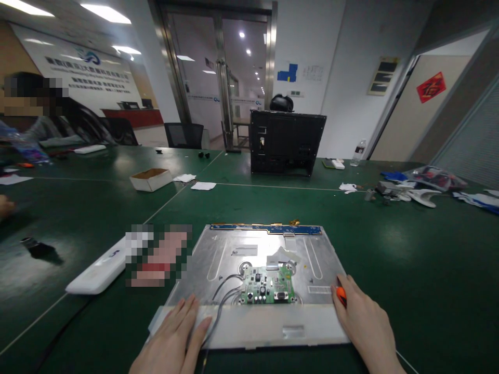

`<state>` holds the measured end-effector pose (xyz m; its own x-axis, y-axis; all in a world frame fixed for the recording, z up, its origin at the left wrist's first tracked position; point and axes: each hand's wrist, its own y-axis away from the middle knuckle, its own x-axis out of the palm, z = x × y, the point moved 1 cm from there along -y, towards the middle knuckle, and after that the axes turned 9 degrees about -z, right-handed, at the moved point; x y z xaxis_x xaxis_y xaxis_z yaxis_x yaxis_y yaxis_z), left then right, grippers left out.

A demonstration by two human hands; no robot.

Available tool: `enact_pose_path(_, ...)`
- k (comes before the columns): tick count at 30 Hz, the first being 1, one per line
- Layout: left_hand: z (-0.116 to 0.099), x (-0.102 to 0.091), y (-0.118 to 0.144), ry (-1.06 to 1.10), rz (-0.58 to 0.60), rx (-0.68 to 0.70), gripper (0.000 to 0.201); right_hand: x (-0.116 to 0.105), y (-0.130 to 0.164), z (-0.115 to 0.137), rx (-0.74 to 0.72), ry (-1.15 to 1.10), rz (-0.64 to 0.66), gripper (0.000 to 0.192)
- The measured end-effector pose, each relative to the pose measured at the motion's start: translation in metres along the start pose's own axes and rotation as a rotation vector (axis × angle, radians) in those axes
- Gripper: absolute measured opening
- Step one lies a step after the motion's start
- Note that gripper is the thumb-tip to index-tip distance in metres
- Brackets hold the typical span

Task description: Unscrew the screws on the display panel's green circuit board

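A flat metal display panel [312, 249] lies back-up on the green table in front of me. A small green circuit board [268, 285] sits on it near the front, with grey wires [226, 291] running off to the left. My left hand [171, 340] rests flat, fingers apart, on the panel's front left corner. My right hand [364, 324] lies on the front right corner and is closed around an orange-handled tool [341, 296], of which only the tip of the handle shows.
A white flat casing piece [97, 270] lies to the left, a black monitor housing [286, 143] stands behind, and a small open cardboard box [151, 179] sits at mid-left. Loose parts and bags [421, 187] clutter the right. Another person [47, 122] sits far left.
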<state>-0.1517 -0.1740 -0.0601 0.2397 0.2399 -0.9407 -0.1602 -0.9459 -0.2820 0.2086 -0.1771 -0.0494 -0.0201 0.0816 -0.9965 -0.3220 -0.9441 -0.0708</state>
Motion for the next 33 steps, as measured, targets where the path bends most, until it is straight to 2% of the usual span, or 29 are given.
enact_pose_path(4, -0.018, -0.02, -0.014, -0.033, 0.093, -0.133, 0.05, -0.007, -0.001, 0.001, 0.008, 0.013, 0.009, 0.045)
enact_pose_path(7, -0.025, -0.027, -0.029, -0.02, 0.074, -0.109, 0.046, -0.011, -0.005, 0.002, -0.035, -0.032, -0.058, 0.042)
enact_pose_path(10, -0.026, -0.026, -0.045, -0.001, 0.063, -0.035, 0.04, -0.011, -0.013, 0.004, -0.175, -0.165, -0.096, 0.037)
enact_pose_path(14, -0.029, -0.02, -0.068, 0.007, 0.135, -0.006, 0.035, -0.008, -0.028, 0.012, -0.341, -0.323, -0.051, 0.03)
enact_pose_path(18, -0.035, -0.019, -0.085, 0.086, 0.233, 0.01, 0.029, -0.003, -0.041, 0.022, -0.437, -0.378, 0.006, 0.014)
enact_pose_path(23, -0.033, -0.017, -0.099, 0.215, 0.25, 0.035, 0.024, -0.004, -0.053, 0.029, -0.467, -0.376, 0.043, 0.01)
enact_pose_path(28, -0.027, -0.014, -0.111, 0.243, 0.259, 0.099, 0.022, -0.009, -0.064, 0.035, -0.485, -0.365, 0.059, 0.012)
enact_pose_path(33, -0.028, -0.015, -0.122, 0.238, 0.265, 0.098, 0.017, -0.008, -0.073, 0.042, -0.589, -0.394, 0.06, 0.028)
